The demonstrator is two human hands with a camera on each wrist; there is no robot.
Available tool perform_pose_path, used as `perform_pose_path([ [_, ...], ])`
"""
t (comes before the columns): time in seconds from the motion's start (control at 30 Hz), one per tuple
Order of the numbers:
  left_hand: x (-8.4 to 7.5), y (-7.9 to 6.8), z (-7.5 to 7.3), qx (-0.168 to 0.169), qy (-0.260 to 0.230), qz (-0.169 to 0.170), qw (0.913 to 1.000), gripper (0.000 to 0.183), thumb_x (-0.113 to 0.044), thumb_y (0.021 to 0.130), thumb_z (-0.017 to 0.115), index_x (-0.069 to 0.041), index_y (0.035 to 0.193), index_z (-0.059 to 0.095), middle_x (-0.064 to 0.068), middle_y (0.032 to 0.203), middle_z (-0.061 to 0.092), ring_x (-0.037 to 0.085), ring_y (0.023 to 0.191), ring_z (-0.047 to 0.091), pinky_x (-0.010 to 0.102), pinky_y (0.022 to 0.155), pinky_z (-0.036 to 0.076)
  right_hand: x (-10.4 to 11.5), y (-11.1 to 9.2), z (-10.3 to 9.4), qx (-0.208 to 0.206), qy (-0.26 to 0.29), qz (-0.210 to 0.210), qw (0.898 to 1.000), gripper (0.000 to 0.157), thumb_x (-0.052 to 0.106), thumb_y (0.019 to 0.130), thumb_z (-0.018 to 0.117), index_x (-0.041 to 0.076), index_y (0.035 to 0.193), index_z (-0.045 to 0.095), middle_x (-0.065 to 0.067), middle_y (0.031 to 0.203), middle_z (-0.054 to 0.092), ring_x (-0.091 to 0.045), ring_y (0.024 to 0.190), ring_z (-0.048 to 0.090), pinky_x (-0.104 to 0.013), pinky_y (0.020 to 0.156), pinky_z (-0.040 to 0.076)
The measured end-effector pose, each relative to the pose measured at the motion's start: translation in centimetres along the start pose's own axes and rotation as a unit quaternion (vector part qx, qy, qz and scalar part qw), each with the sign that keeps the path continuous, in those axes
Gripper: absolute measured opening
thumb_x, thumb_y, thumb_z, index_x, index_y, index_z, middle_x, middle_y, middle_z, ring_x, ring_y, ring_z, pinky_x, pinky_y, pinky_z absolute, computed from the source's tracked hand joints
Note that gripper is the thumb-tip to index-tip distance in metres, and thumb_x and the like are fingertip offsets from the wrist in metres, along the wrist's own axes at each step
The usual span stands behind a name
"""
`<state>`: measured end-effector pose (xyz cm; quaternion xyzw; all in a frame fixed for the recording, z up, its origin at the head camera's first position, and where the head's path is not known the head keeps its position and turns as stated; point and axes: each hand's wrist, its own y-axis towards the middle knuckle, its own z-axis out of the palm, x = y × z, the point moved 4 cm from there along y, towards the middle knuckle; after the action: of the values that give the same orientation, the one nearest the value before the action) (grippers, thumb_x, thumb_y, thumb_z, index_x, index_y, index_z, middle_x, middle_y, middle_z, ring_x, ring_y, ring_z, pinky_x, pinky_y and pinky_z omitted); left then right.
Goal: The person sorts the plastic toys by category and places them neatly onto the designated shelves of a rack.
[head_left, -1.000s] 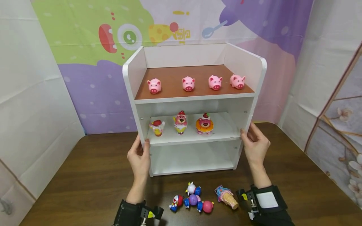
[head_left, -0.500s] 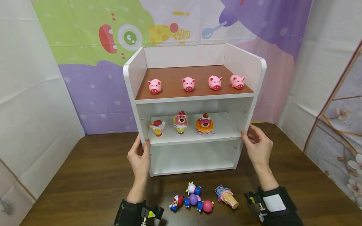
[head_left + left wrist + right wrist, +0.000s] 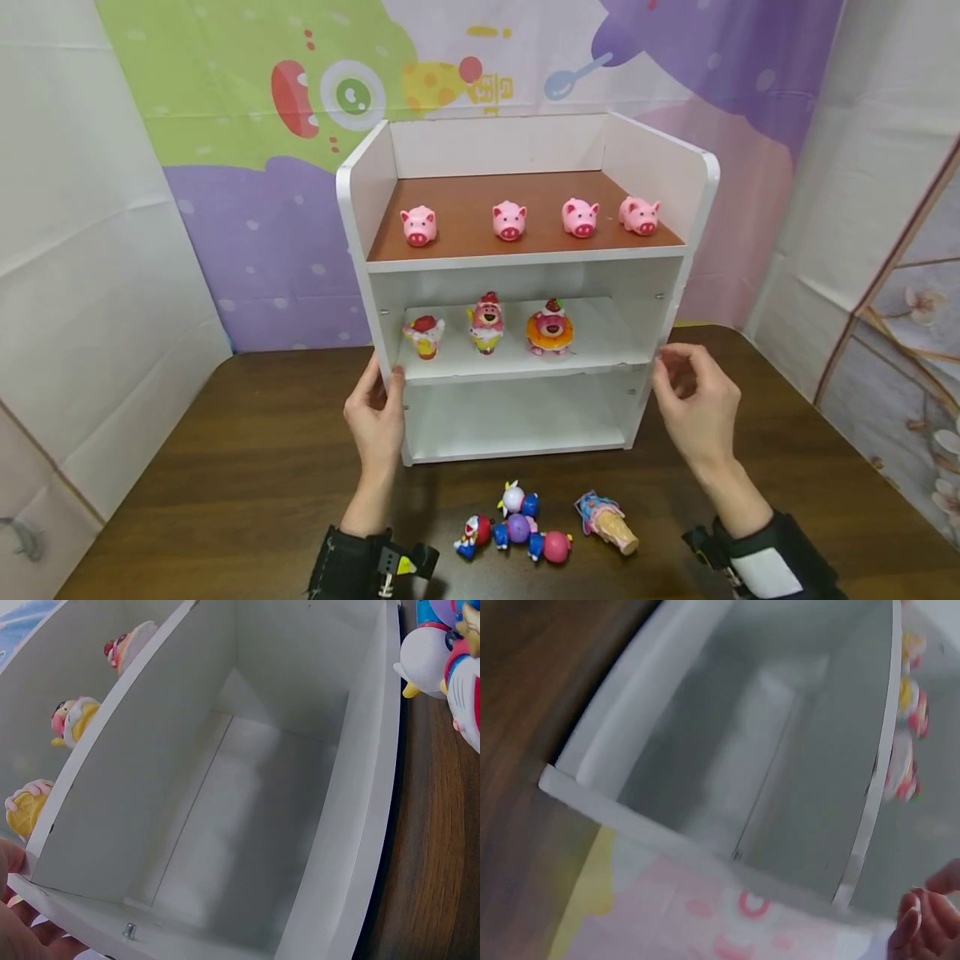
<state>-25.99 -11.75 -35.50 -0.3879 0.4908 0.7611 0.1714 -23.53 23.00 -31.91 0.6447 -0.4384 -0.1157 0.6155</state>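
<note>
A small white shelf (image 3: 517, 380) stands on the brown table, with a brown top board. My left hand (image 3: 375, 425) grips its left side panel, thumb at the front edge and fingers round the outside. Beside the right panel is my right hand (image 3: 699, 408), fingers loosely curled and nothing held; the right wrist view shows its fingers (image 3: 922, 922) just off the panel's edge. Several pink pig figurines, one at the left end (image 3: 418, 226), line the top board. On the middle shelf board stand a dessert-cup figurine (image 3: 425, 336), a bear figurine (image 3: 487, 323) and an orange-ringed bear figurine (image 3: 550, 327).
In front of the shelf, several small round-bodied toys lie clustered, among them a purple one (image 3: 517, 527) and a pink one (image 3: 557, 547). An ice-cream-cone figurine (image 3: 607, 522) lies to their right. A cartoon cloth (image 3: 255, 242) hangs behind the table (image 3: 187, 483).
My right hand has let go of the shelf's right panel and moved slightly outward to the right. My left hand keeps its grip. The head view has shifted a little.
</note>
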Motion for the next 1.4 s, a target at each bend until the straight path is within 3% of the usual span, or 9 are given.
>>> perform_pose_path([
  [0.1,0.3,0.0,0.0,0.0,-0.001,0.007,1.0,0.037,0.003,0.081,0.054,0.001,0.118,0.055,0.027,0.114,0.056,0.027,0.093,0.055,0.009,0.069,0.048,1.0,-1.0,0.8,0.092,-0.027,-0.019,0.995,0.011,-0.001,0.072,0.062,0.002,0.083,0.062,-0.005,0.065,0.06,-0.008,0.055,0.047,-0.019,0.044,0.04],
  [0.17,0.4,0.0,0.0,0.0,-0.003,0.012,0.9999,0.036,0.003,0.081,0.054,0.001,0.118,0.055,0.027,0.115,0.056,0.026,0.093,0.055,0.009,0.069,0.048,1.5,-1.9,1.5,0.164,-0.048,-0.019,0.985,0.012,0.002,0.071,0.064,0.006,0.082,0.062,-0.002,0.066,0.06,-0.008,0.056,0.047,-0.023,0.044,0.042],
  [0.3,0.4,0.1,-0.1,0.0,-0.005,0.012,0.9999,0.036,0.003,0.081,0.054,0.001,0.117,0.055,0.026,0.115,0.056,0.026,0.093,0.054,0.009,0.07,0.048,2.0,-3.7,2.9,0.296,-0.07,-0.004,0.953,0.009,0.008,0.072,0.065,0.011,0.081,0.063,0.002,0.067,0.061,-0.007,0.056,0.048,-0.024,0.045,0.043],
  [0.47,0.3,0.2,-0.2,-0.001,-0.003,0.008,1.0,0.037,0.004,0.081,0.054,0.002,0.117,0.055,0.026,0.115,0.056,0.026,0.093,0.054,0.009,0.07,0.047,1.9,-5.2,4.4,0.401,-0.067,0.012,0.913,0.006,0.012,0.072,0.066,0.012,0.077,0.062,0.004,0.065,0.059,-0.004,0.055,0.047,-0.022,0.044,0.042],
  [0.6,0.3,0.2,-0.3,0.0,0.001,0.012,0.9999,0.037,0.005,0.08,0.054,0.003,0.117,0.055,0.027,0.115,0.055,0.027,0.094,0.054,0.009,0.07,0.047,1.2,-6.2,5.2,0.482,-0.068,0.04,0.873,0.01,0.015,0.073,0.068,0.011,0.079,0.061,0.002,0.066,0.059,-0.004,0.055,0.045,-0.024,0.046,0.042],
  [0.8,0.4,0.2,-0.4,-0.001,0.005,0.008,1.0,0.037,0.003,0.08,0.055,0.002,0.117,0.055,0.026,0.114,0.056,0.026,0.094,0.055,0.009,0.071,0.048,0.3,-7.4,5.9,0.58,-0.062,0.095,0.807,0.032,0.028,0.072,0.071,0.004,0.09,0.058,-0.006,0.073,0.057,-0.013,0.063,0.047,-0.032,0.053,0.044],
  [1.0,0.5,0.2,-0.2,0.001,0.005,0.008,1.0,0.037,0.003,0.08,0.056,0.002,0.117,0.055,0.027,0.115,0.056,0.027,0.094,0.055,0.01,0.071,0.048,-0.1,-8.2,6.2,0.642,-0.026,0.13,0.755,0.044,0.033,0.069,0.073,0.001,0.095,0.057,-0.011,0.082,0.059,-0.017,0.071,0.05,-0.039,0.062,0.048],
  [1.13,0.6,0.1,-0.2,0.001,0.002,0.004,1.0,0.037,0.003,0.08,0.055,0.001,0.117,0.055,0.026,0.115,0.056,0.026,0.093,0.055,0.011,0.071,0.048,-0.2,-8.4,6.1,0.663,-0.017,0.137,0.736,0.046,0.031,0.067,0.075,0.0,0.095,0.056,-0.011,0.081,0.057,-0.018,0.072,0.049,-0.039,0.062,0.047],
  [1.4,0.4,0.1,-0.1,0.002,0.003,0.008,1.0,0.037,0.002,0.081,0.055,0.001,0.117,0.055,0.026,0.114,0.056,0.025,0.094,0.055,0.011,0.071,0.048,-0.1,-8.8,6.0,0.671,-0.013,0.141,0.728,0.044,0.026,0.061,0.078,0.003,0.09,0.055,-0.008,0.073,0.054,-0.016,0.06,0.049,-0.031,0.048,0.046],
])
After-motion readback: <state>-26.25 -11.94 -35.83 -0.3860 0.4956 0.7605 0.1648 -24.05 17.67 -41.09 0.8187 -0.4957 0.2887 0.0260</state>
